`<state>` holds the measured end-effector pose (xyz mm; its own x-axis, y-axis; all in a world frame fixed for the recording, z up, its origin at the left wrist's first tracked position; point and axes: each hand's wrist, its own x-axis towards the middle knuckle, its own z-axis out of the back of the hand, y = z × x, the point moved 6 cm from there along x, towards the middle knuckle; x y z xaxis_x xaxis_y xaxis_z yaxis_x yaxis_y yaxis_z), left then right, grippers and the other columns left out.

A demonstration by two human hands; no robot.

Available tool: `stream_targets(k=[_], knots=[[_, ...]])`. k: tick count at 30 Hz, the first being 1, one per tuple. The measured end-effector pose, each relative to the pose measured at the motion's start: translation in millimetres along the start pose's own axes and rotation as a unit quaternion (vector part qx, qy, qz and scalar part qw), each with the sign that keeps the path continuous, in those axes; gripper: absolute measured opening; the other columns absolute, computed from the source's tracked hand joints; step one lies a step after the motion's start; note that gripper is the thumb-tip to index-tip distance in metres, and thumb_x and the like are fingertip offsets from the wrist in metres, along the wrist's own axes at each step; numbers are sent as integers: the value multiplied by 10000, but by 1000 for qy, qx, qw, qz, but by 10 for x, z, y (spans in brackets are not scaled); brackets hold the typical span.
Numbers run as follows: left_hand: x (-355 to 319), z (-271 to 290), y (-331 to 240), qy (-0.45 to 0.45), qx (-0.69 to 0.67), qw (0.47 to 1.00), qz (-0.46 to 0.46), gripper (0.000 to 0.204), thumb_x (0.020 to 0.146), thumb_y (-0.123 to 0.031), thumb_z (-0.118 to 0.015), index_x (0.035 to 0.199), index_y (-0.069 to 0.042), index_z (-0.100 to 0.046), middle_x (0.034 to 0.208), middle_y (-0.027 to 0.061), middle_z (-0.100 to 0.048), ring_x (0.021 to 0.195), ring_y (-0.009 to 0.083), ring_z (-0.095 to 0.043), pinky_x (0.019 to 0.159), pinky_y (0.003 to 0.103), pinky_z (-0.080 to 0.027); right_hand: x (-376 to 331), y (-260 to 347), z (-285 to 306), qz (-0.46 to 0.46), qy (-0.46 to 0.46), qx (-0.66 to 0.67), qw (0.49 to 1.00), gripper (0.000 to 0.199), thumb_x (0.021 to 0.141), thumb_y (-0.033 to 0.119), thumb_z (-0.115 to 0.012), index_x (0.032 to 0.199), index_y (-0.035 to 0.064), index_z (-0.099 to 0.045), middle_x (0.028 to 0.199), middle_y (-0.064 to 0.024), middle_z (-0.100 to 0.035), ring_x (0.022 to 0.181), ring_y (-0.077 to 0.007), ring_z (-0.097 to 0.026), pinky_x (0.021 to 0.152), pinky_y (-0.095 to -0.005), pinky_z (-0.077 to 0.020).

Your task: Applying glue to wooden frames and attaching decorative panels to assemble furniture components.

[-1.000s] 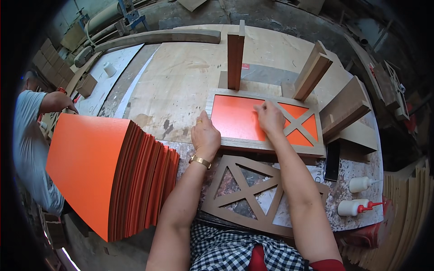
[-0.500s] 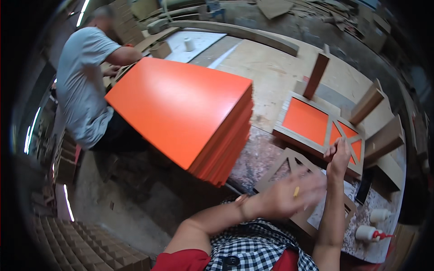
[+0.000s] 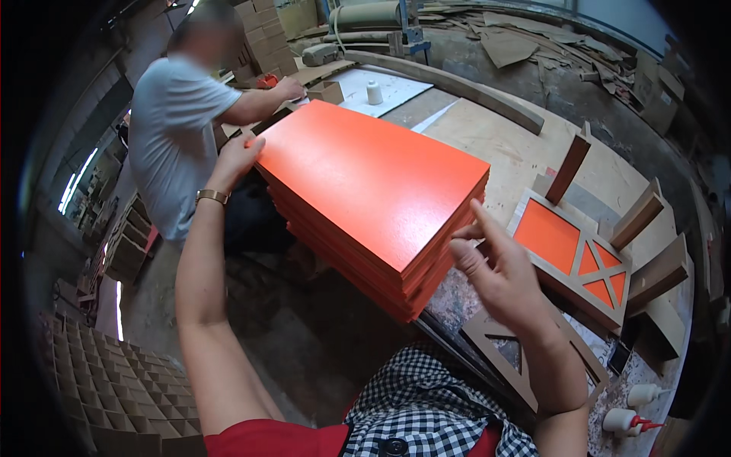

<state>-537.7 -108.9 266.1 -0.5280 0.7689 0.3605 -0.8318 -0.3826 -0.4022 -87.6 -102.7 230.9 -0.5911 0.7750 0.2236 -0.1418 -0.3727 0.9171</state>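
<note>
A tall stack of flat orange panels (image 3: 373, 183) stands in front of me, its top sheet glossy. My left hand (image 3: 241, 156) is at the stack's left corner, fingers closed on the edge of the top panel. Close to the right edge of the stack, my right hand (image 3: 499, 270) has its thumb and index finger apart and holds nothing. Right of it lies a wooden frame (image 3: 567, 265) with orange infill and crossed slats. Partly under my right forearm is a bare brown frame (image 3: 487, 335) with cut-out openings.
Wooden uprights (image 3: 569, 164) stand around the framed piece. White glue bottles (image 3: 618, 421) with a red tip and a dark phone (image 3: 623, 350) lie at the table's right. Another person (image 3: 179, 129) works at the far left. A cardboard grid (image 3: 114, 381) sits at lower left.
My hands have moved from over the frames to the orange stack, the left one reaching its far left corner. My view has shifted left. The other person's arm has moved forward.
</note>
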Motion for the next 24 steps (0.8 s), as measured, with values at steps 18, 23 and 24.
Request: stream_targets(k=[18, 23, 24], knots=[[396, -228, 130, 33, -369, 929, 26, 284, 841, -218, -513, 840, 44, -624, 883, 113, -639, 632, 209, -579, 566, 305, -472, 59, 37, -222, 4, -49, -82, 995, 706, 916, 387, -529, 1319, -149, -307, 807, -106, -540, 658, -152, -497, 574, -238, -401], [180, 66, -237, 18, -393, 919, 34, 248, 851, -180, -494, 893, 34, -610, 926, 113, -625, 693, 182, -570, 596, 281, -464, 44, 37, -261, -19, -59, -9, 998, 658, 908, 293, -559, 1337, -130, -295, 801, -95, -521, 654, -128, -493, 564, -208, -395], [117, 128, -308, 14, -396, 917, 35, 242, 853, -173, -490, 904, 32, -608, 935, 113, -623, 705, 176, -568, 602, 276, -462, 49, 33, -271, -27, -64, 10, 998, 645, 906, 262, -567, 1342, -125, -291, 802, -92, -517, 653, -122, -493, 562, -199, -394]])
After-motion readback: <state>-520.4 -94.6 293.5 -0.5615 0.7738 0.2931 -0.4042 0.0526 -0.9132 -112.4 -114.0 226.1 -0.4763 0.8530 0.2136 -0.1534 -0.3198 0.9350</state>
